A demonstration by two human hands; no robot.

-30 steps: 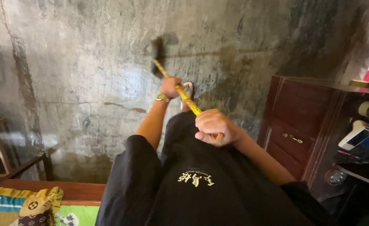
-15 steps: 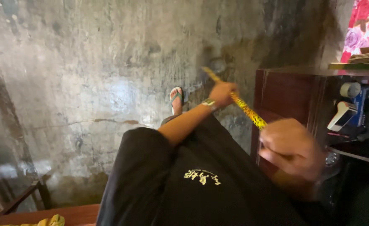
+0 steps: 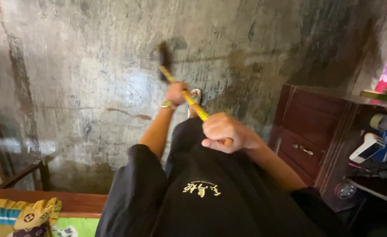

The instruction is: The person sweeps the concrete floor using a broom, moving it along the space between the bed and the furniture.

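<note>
While both fists stay out of nothing but the yellow patterned broom handle (image 3: 193, 103), the left hand (image 3: 176, 92) clasps it farther out and the right hand (image 3: 223, 133) nearer, its dark head (image 3: 163, 60) on the concrete floor (image 3: 88, 74) beside the wooden cabinet (image 3: 309, 131).

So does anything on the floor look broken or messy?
Yes. The grey concrete floor is stained and blotchy, with a thin crack running across it left of the broom. Nothing looks spilled.
</note>
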